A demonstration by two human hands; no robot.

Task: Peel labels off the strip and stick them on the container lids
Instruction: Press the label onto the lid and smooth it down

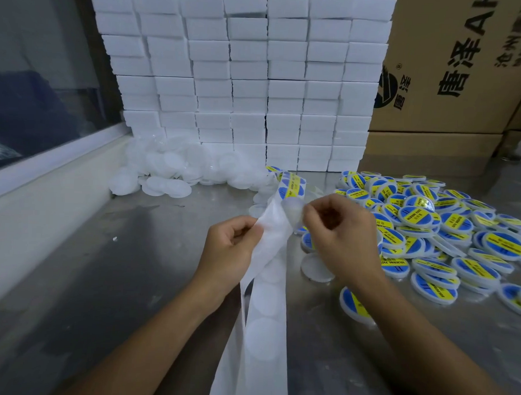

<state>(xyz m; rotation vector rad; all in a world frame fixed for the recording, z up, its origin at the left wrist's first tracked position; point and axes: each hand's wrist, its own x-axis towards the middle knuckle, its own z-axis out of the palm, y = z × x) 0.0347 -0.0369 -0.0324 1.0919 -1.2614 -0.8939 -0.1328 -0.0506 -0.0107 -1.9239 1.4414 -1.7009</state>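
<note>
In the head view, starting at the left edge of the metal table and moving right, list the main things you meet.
Pile of plain white lids → left hand gripping the label strip → right hand pinching at the strip → heap of labelled lids.

A tall wall of white foam blocks (pixel 242 78), stacked in neat columns, rises at the back of the grey metal tabletop (pixel 103 265). To its right stand brown cardboard boxes (pixel 452 71) printed with dark characters and a round logo, one resting on another. Along the left edge runs a pale ledge (pixel 47 190) under a dark window pane (pixel 36 71).
</note>
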